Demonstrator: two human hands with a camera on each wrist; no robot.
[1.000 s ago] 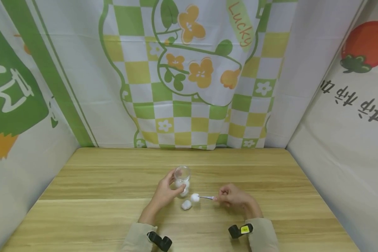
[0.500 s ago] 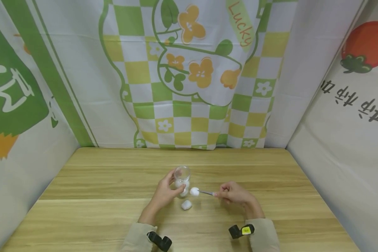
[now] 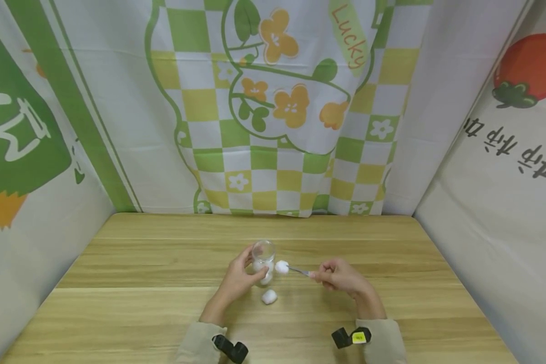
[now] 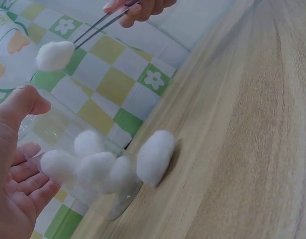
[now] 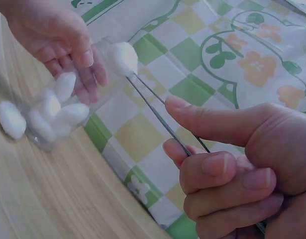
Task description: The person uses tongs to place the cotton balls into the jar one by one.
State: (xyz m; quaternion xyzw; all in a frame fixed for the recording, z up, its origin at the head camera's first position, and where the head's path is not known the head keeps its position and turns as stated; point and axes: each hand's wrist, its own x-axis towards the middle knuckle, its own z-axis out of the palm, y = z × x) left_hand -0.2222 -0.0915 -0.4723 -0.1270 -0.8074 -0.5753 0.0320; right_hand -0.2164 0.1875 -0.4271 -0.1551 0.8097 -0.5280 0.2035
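Observation:
My left hand (image 3: pixel 240 275) grips a clear jar (image 3: pixel 263 251) that stands upright on the table, thumb on the near side and fingers behind it. Several white cotton balls (image 4: pixel 95 168) lie in the lower part of the jar. My right hand (image 3: pixel 338 276) pinches metal tweezers (image 5: pixel 157 117) between thumb and fingers. Their tips hold one cotton ball (image 3: pixel 282 267), raised beside the jar's right side, near its rim. Another cotton ball (image 3: pixel 269 297) rests on the table just in front of the jar.
The wooden table (image 3: pixel 368 247) reaches back to a checked curtain (image 3: pixel 264 177). Printed cloth walls (image 3: pixel 491 202) stand at the left and right sides. A black wrist camera (image 3: pixel 229 349) sits on each sleeve.
My right hand has lifted the tweezers and their cotton ball from near the table toward the jar's rim. My left hand and the jar stay in place.

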